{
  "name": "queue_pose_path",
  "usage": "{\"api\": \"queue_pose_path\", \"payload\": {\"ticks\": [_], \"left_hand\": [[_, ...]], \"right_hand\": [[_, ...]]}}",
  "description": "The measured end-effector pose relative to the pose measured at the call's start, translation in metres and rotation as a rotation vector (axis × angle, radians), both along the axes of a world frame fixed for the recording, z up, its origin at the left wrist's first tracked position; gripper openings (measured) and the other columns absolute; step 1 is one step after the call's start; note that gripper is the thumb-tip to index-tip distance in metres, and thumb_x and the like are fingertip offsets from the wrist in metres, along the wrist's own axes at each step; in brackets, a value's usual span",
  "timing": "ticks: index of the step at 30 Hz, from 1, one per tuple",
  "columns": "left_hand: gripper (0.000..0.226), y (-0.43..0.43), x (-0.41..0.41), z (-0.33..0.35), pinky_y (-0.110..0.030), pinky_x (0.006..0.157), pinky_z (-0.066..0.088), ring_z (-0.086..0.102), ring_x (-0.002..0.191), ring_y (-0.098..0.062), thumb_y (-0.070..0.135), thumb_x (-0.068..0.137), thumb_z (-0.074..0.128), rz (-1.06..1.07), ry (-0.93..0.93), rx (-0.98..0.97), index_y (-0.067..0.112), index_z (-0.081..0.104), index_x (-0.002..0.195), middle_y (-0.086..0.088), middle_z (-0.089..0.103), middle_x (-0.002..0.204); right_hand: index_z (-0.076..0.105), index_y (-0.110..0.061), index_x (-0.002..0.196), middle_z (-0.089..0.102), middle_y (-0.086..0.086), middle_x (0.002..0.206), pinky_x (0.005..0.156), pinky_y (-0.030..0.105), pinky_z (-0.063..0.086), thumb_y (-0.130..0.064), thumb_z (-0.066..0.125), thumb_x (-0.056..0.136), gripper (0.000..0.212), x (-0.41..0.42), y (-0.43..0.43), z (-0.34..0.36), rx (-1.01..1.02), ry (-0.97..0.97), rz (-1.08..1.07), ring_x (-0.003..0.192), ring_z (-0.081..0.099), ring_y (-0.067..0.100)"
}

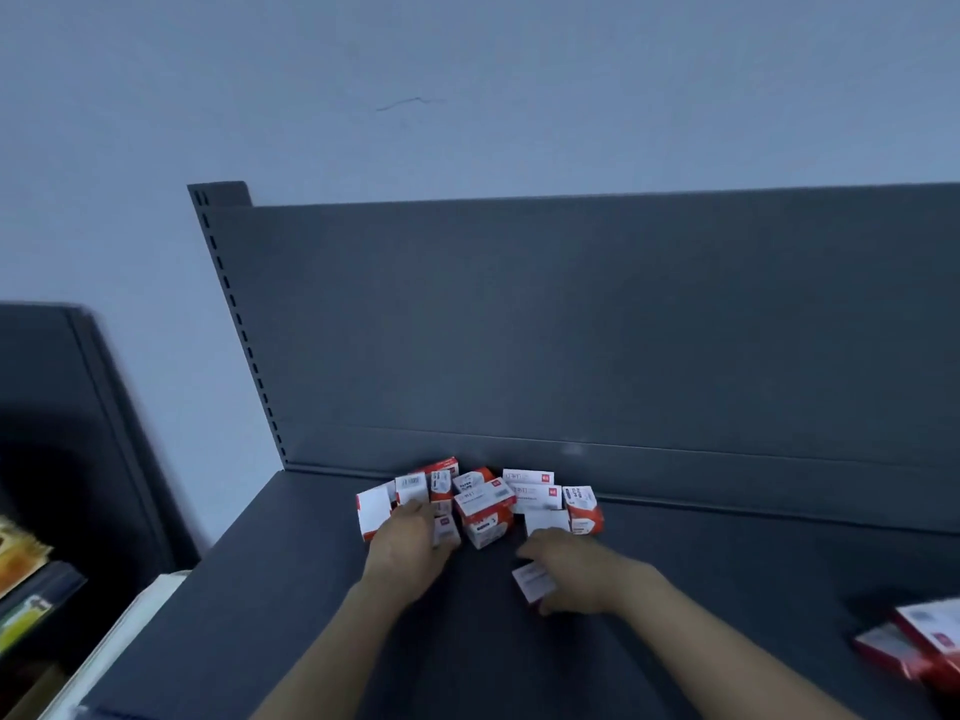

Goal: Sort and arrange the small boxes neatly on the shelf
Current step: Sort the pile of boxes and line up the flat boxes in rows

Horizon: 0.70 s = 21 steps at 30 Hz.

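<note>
A loose heap of several small red-and-white boxes (483,504) lies on the dark grey shelf (311,615), close to its back panel. My left hand (408,550) rests at the heap's left front, fingers curled around one small box (445,530). My right hand (574,574) is in front of the heap's right side and grips a single white box (532,582) held just above the shelf surface. Some boxes stand upright, others lie tilted against each other.
More red-and-white boxes (919,644) lie at the shelf's right edge. The tall back panel (571,330) rises behind the heap, with a slotted upright (239,324) at its left. A neighbouring shelf unit (62,433) with packaged goods (21,563) stands to the left.
</note>
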<state>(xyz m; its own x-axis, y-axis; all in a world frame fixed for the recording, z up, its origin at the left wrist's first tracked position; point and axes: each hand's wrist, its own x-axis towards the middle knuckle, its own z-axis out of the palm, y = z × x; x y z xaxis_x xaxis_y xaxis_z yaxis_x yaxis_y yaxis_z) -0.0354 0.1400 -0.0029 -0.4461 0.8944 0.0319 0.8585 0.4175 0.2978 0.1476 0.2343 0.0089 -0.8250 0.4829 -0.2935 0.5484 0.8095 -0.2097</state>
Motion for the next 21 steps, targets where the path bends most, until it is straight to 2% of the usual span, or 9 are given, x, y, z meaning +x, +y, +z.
{"api": "queue_pose_path", "payload": {"ticks": [4, 9, 14, 18, 21], "left_hand": [[0.053, 0.003, 0.001, -0.009, -0.029, 0.104, 0.037, 0.045, 0.123, -0.019, 0.042, 0.089, 0.053, -0.050, 0.059, -0.031, 0.014, 0.041, 0.133, -0.003, 0.046, 0.136], [0.043, 0.004, 0.004, -0.016, -0.027, 0.099, 0.042, 0.049, 0.119, -0.017, 0.035, 0.091, 0.051, -0.086, 0.090, -0.018, 0.017, 0.045, 0.131, 0.000, 0.046, 0.136], [0.042, -0.002, 0.010, -0.008, -0.029, 0.087, 0.046, 0.055, 0.107, -0.021, 0.033, 0.089, 0.057, -0.078, 0.071, 0.078, 0.017, 0.052, 0.128, -0.006, 0.059, 0.118], [0.032, 0.008, 0.045, 0.017, -0.038, 0.078, 0.046, 0.059, 0.097, -0.035, 0.021, 0.082, 0.068, -0.127, 0.015, 0.208, 0.004, 0.064, 0.108, -0.018, 0.065, 0.102], [0.029, 0.025, 0.088, 0.035, -0.038, 0.076, 0.045, 0.059, 0.093, -0.038, 0.019, 0.080, 0.070, -0.201, 0.038, 0.278, 0.002, 0.065, 0.104, -0.019, 0.065, 0.096]], "right_hand": [[0.045, -0.011, 0.132, 0.047, 0.009, 0.130, 0.100, 0.039, 0.040, -0.024, 0.063, 0.086, 0.052, 0.004, 0.000, 0.001, 0.036, 0.004, -0.011, 0.121, 0.043, 0.025], [0.053, -0.010, 0.124, 0.049, 0.013, 0.124, 0.092, 0.040, 0.040, -0.024, 0.060, 0.088, 0.040, 0.011, -0.009, 0.000, 0.077, 0.031, -0.025, 0.115, 0.044, 0.029], [0.052, -0.006, 0.127, 0.049, 0.018, 0.124, 0.090, 0.043, 0.042, -0.023, 0.060, 0.088, 0.043, 0.023, -0.012, 0.009, 0.114, 0.095, -0.056, 0.115, 0.045, 0.035], [0.055, -0.006, 0.121, 0.051, 0.018, 0.123, 0.088, 0.041, 0.042, -0.022, 0.063, 0.085, 0.040, 0.052, -0.008, 0.031, 0.158, 0.202, -0.122, 0.116, 0.047, 0.034], [0.056, -0.009, 0.120, 0.053, 0.016, 0.121, 0.088, 0.040, 0.044, -0.025, 0.064, 0.084, 0.040, 0.091, -0.003, 0.051, 0.182, 0.255, -0.183, 0.113, 0.050, 0.033]]}}
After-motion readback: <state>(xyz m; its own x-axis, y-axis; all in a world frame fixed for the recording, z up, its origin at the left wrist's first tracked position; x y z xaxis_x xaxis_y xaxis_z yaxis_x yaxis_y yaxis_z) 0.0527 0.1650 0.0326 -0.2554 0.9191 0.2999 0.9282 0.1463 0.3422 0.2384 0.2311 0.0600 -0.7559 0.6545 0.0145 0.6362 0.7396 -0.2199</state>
